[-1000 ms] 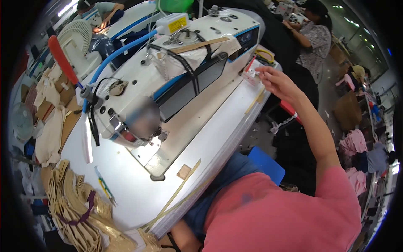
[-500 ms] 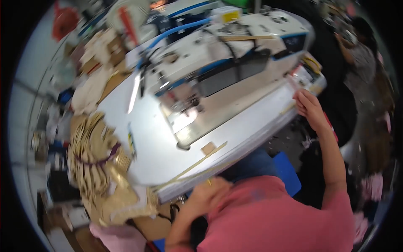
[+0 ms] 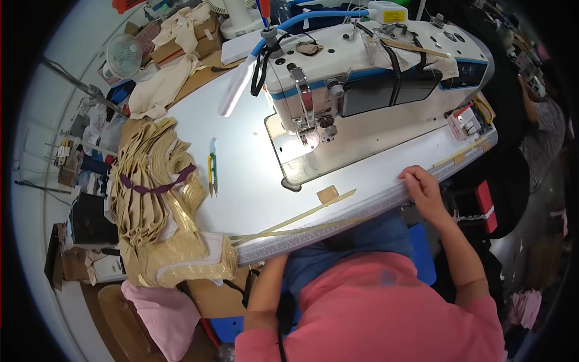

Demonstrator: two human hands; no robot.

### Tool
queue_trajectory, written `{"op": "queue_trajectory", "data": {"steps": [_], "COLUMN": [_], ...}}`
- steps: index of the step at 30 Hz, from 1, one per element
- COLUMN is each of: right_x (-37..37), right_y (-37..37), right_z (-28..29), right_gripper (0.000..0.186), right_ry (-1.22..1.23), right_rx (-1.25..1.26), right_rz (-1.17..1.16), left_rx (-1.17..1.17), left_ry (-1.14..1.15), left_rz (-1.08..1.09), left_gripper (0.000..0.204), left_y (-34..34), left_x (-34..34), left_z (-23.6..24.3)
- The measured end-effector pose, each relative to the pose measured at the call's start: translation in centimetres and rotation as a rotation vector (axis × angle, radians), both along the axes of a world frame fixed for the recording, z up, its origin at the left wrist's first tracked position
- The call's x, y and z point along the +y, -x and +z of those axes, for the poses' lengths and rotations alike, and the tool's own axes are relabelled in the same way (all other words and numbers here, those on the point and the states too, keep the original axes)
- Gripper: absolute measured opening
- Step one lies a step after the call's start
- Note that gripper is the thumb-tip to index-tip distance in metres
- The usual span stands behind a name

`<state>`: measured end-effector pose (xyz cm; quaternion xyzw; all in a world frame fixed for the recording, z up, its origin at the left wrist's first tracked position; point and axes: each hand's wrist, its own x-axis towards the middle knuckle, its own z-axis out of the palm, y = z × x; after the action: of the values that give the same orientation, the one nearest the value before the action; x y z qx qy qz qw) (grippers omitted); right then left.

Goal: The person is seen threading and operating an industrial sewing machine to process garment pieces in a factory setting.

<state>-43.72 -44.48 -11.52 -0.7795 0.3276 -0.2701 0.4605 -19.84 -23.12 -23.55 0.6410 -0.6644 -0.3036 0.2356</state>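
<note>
Since the earlier view, the right hand [image 3: 427, 192] had drawn back from the small box at the far right corner and settled on the front edge of the tabletop [image 3: 253, 181], fingers curled over the ruled strip [image 3: 362, 212] there, gripping nothing else. That strip ran lengthwise along the edge, from lower left up to the right. The left hand was hidden below the tabletop edge, only the forearm [image 3: 265, 289] showing, so I cannot tell its state. Just left of the right hand lay a thin tan tape [image 3: 301, 218], its long axis nearly parallel to the edge. Beyond stood the sewing machine [image 3: 374, 72], its needle end pointing left. Farther left lay small snips [image 3: 211, 169], pointing away, and a stack of tan fabric pieces [image 3: 154, 199].
</note>
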Motion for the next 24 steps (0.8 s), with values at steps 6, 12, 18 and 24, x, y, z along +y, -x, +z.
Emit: {"op": "queue_trajectory", "data": {"steps": [6, 12, 18, 24], "right_x": [0.9, 1.9, 1.7, 1.5], "right_y": [-5.6, -7.2, -7.6, -7.7], "right_z": [-1.6, -2.0, -2.6, -1.9], "right_gripper": [0.007, 0.006, 0.007, 0.008], "right_ry": [0.403, 0.565, 0.574, 0.567], "right_rx": [-0.050, -0.005, -0.002, 0.039], "right_rz": [0.043, 0.081, 0.087, 0.065], "left_rx": [0.409, 0.804, 1.219, 1.639], "left_ry": [0.199, 0.384, 0.488, 0.557], "left_rz": [-0.402, -0.791, -1.036, -1.314], "left_gripper": [0.026, 0.023, 0.020, 0.018], "left_y": [0.2, 0.8, 3.8, 1.6], "left_x": [5.1, 13.0, 28.3, 25.1], "left_z": [2.1, 1.4, 0.4, 7.6]}}
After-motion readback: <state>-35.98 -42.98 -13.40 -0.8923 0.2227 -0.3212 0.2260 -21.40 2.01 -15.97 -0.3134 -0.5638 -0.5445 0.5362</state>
